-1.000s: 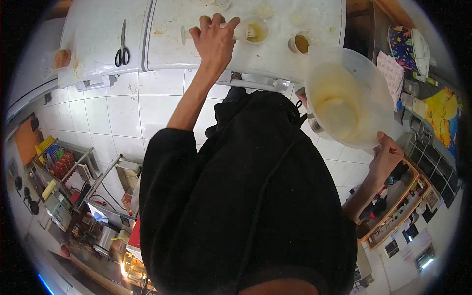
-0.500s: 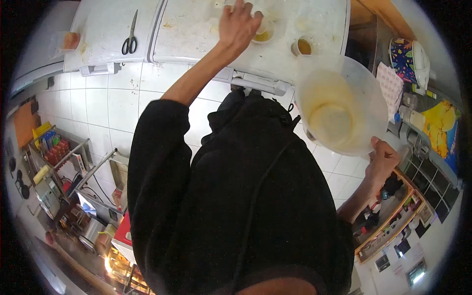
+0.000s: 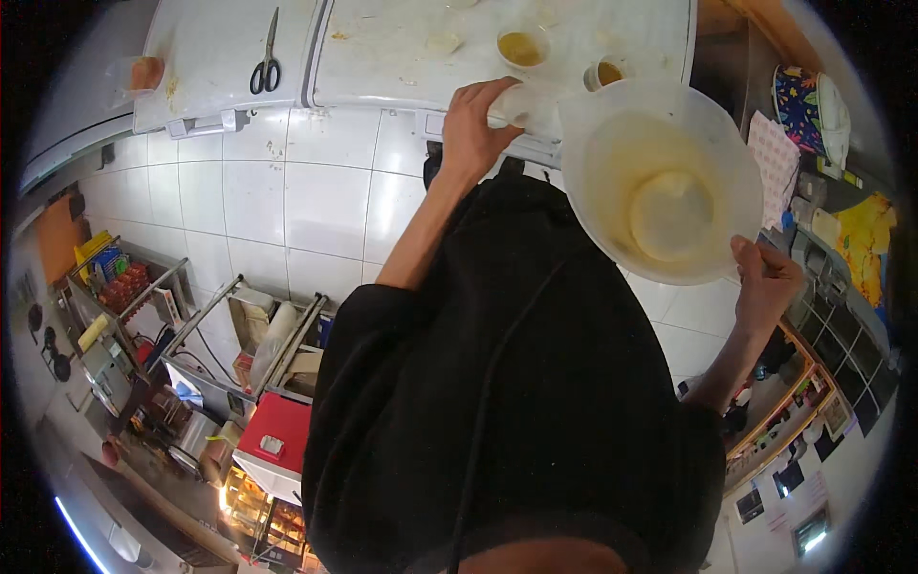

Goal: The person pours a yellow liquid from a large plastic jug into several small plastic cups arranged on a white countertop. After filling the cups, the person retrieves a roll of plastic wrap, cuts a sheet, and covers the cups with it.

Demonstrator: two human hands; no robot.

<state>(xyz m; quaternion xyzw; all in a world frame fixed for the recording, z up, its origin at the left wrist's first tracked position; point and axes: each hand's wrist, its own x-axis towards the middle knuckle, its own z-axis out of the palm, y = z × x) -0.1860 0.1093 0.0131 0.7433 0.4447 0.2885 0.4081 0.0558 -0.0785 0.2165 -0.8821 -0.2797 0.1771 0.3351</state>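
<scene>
My right hand point(image 3: 765, 282) grips a large translucent plastic jug point(image 3: 602, 158) by its near right side. The jug is tilted toward me, and a thin yellowish residue coats its inside. Just left of it, my left hand point(image 3: 475, 132) is closed around a small translucent cup point(image 3: 513, 103) at the near edge of the white chest-like top point(image 3: 402, 67). Beyond that hand, a small cup of yellow-brown liquid point(image 3: 522, 48) stands on the top. Another cup with brownish liquid point(image 3: 608, 71) sits by the jug's far rim, which partly hides it.
Black-handled scissors point(image 3: 265, 72) lie on the white top at left, near a clear bag with something orange-brown point(image 3: 143, 75). Pale round lids or cups point(image 3: 445, 42) are farther back. At right are a patterned pouch point(image 3: 801, 110) and a pink patterned cloth point(image 3: 770, 158).
My left hand has drawn back toward me from among the cups, now with a small cup in it. The jug has shifted slightly right with my right hand.
</scene>
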